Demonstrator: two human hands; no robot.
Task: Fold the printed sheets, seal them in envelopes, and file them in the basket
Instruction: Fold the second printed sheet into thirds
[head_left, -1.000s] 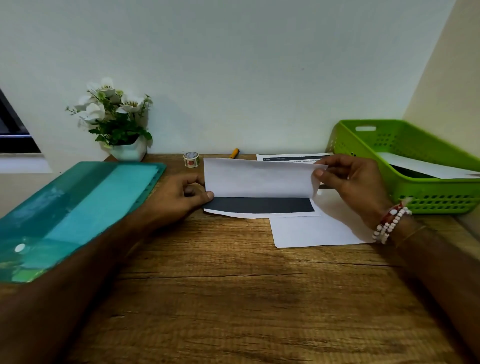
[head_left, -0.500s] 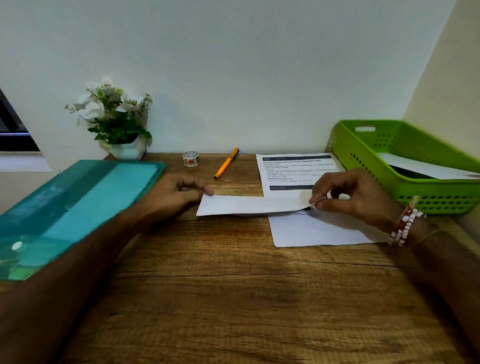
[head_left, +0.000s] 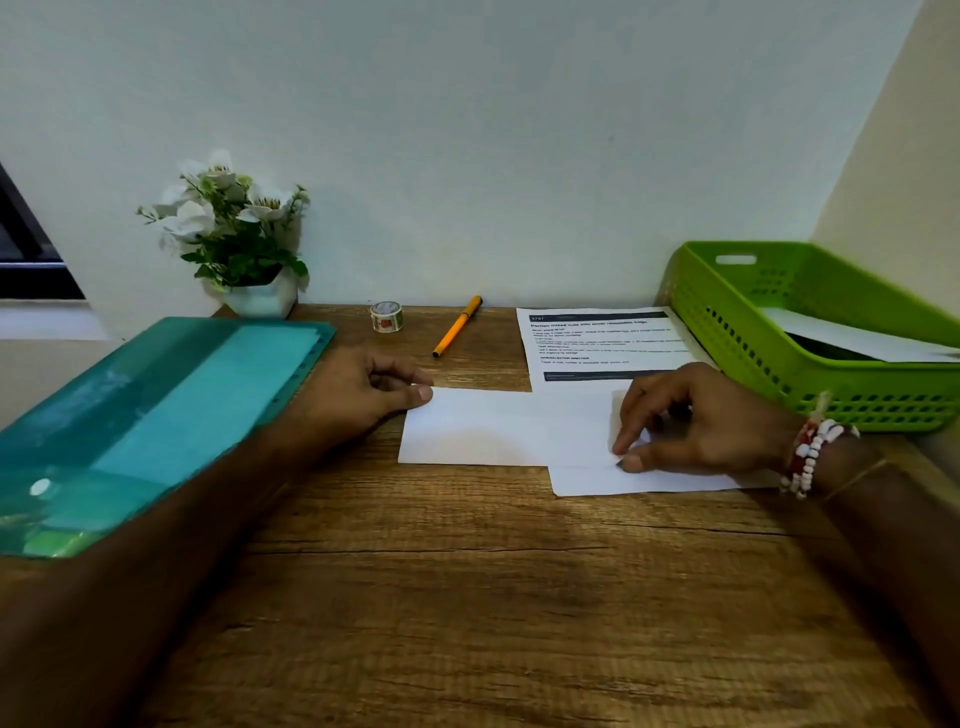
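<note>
A folded white sheet (head_left: 498, 426) lies flat on the wooden desk (head_left: 467, 597). My left hand (head_left: 358, 395) pins its top left corner with the thumb. My right hand (head_left: 691, 421) presses fingertips down on the fold at the sheet's right end. Under that end lies a white envelope or blank sheet (head_left: 639, 480). A printed sheet (head_left: 597, 340) lies behind, text up. The green basket (head_left: 810, 384) stands at the right with white paper (head_left: 852, 338) inside.
A teal plastic folder (head_left: 140, 415) lies at the left, partly under my left forearm. At the back by the wall stand a potted white flower (head_left: 234, 244), a small tape roll (head_left: 386, 316) and an orange pen (head_left: 457, 326).
The raised flap of the sheet has been brought down and flattened. My right hand moved down from holding the flap to pressing the crease. The left hand stayed on the left corner.
</note>
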